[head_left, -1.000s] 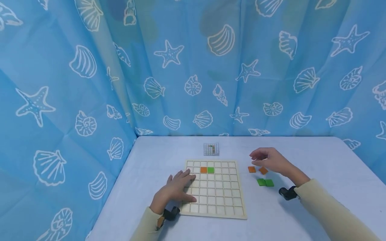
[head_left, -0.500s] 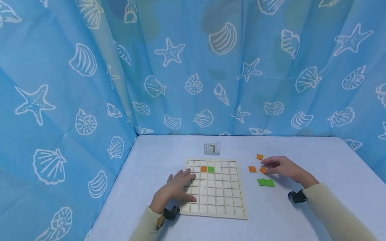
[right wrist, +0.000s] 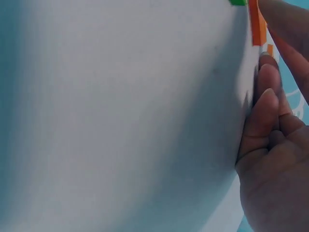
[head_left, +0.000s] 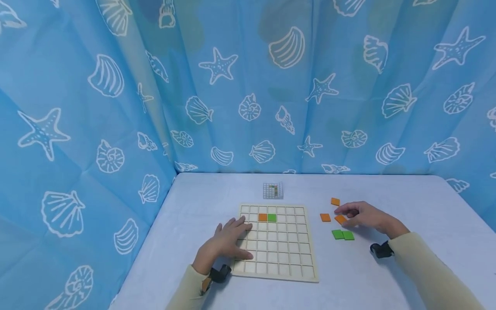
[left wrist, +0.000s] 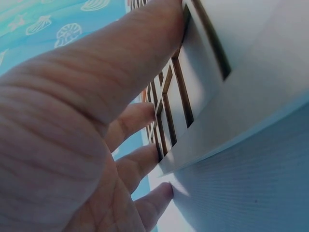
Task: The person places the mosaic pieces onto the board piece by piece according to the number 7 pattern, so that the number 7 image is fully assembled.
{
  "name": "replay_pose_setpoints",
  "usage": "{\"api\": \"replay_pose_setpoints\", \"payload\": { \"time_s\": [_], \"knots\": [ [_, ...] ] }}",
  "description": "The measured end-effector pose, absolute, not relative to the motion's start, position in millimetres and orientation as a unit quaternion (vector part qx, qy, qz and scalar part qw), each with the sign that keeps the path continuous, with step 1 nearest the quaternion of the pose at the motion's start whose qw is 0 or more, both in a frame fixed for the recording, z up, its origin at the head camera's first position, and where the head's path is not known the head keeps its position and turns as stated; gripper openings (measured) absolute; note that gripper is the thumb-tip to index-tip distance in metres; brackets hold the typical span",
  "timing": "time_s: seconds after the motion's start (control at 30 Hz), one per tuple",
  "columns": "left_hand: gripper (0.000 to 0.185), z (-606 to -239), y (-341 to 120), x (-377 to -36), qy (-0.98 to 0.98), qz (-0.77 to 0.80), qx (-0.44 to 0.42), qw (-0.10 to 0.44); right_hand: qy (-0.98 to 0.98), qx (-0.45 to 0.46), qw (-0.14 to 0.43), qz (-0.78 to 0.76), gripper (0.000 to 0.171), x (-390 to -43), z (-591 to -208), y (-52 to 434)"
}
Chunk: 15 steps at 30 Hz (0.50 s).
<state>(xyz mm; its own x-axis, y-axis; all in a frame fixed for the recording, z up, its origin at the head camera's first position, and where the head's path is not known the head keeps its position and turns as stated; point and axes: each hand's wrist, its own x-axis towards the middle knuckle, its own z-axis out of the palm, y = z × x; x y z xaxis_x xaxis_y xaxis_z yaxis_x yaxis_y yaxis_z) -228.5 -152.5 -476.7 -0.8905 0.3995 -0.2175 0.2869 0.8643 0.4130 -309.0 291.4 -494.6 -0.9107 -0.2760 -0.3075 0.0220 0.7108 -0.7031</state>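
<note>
My left hand (head_left: pixel 226 243) rests with spread fingers on the left edge of a pale square grid board (head_left: pixel 284 277). In the left wrist view, its thumb (left wrist: pixel 120 48) lies over the board's cells. An orange tile (head_left: pixel 262 217) and a green tile (head_left: pixel 272 218) sit side by side in a row near the board's far edge. Right of the board, my right hand (head_left: pixel 362 216) pinches a loose orange tile (head_left: pixel 340 219) between thumb and index finger, low at the table. The right wrist view shows this orange tile (right wrist: pixel 256 24) edge-on by the fingers, partly cut off.
Two more orange tiles lie nearby, a far orange tile (head_left: pixel 335 201) and a left orange tile (head_left: pixel 325 217). Nearer, a green tile (head_left: pixel 337 234) touches another green tile (head_left: pixel 349 235). A small grid card (head_left: pixel 273 190) lies beyond the board. A blue shell-patterned curtain (head_left: pixel 240 86) borders the white table (head_left: pixel 209 193).
My right hand has moved rightward and down to the orange tile, uncovering the far orange tile. The pinched tile has turned slightly. My left hand stays in place.
</note>
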Motion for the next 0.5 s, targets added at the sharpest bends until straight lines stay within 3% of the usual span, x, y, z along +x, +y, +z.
{"api": "replay_pose_setpoints", "payload": {
  "time_s": [0.5],
  "knots": [
    [0.089, -481.9, -154.9, -230.2, 0.955, 0.183, 0.185, 0.143, 0.901, -0.071, 0.211, -0.372, 0.046, -311.0, -496.5, 289.6]
  ]
}}
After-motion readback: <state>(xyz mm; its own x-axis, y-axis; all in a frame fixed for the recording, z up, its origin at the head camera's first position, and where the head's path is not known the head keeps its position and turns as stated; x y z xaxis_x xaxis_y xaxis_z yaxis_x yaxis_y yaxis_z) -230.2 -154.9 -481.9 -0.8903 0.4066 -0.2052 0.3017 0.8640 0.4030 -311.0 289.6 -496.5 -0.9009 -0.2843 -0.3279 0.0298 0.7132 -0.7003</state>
